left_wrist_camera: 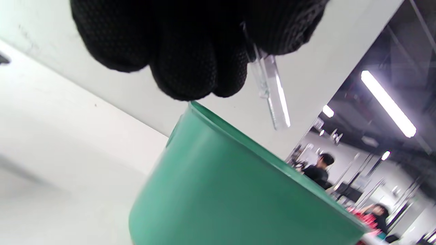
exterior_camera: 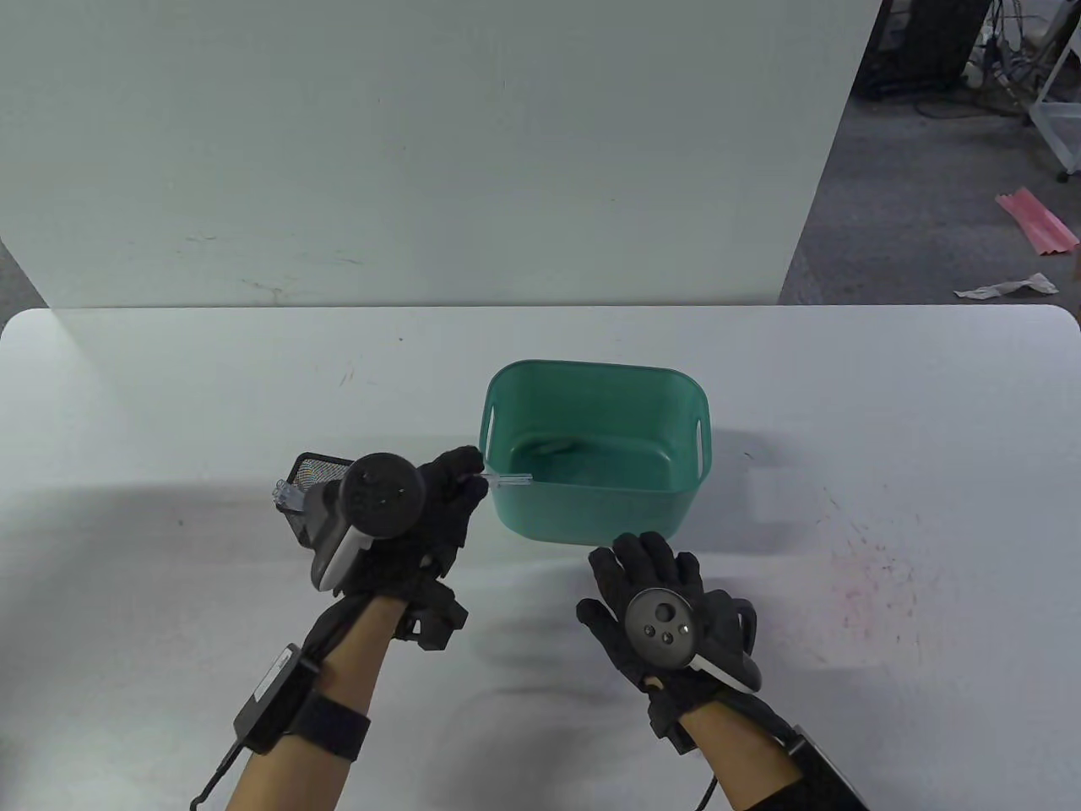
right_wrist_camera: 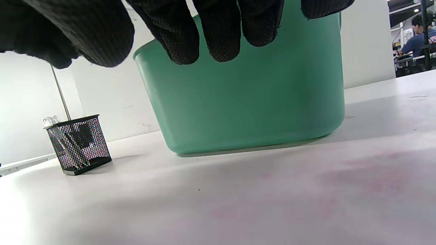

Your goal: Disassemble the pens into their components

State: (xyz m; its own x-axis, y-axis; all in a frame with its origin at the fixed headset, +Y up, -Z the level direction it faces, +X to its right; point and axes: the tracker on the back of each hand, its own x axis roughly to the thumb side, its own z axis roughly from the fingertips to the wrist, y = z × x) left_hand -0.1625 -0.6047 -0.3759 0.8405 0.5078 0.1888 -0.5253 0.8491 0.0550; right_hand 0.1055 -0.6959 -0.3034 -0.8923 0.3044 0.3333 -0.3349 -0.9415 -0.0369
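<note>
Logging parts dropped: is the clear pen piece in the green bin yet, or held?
Held. The left hand pinches the clear pen piece over the green bin rim; its tip hangs free.

Smooth green plastic bin (exterior_camera: 540, 507), wire-mesh cup (right_wrist_camera: 79, 144)

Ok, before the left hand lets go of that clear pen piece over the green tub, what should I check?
1. Left hand pinches the clear plastic pen piece: ok.
2. Piece's free end past the green plastic tub's rim, over the inside: ok in the table view.
3. Right hand outside the tub, fingers relaxed, holding nothing: ok.
4. Tub flat on the white table: ok.
5. Black mesh pen holder upright, apart from the tub: ok.
6. What already lies in the tub: cannot tell.
</note>
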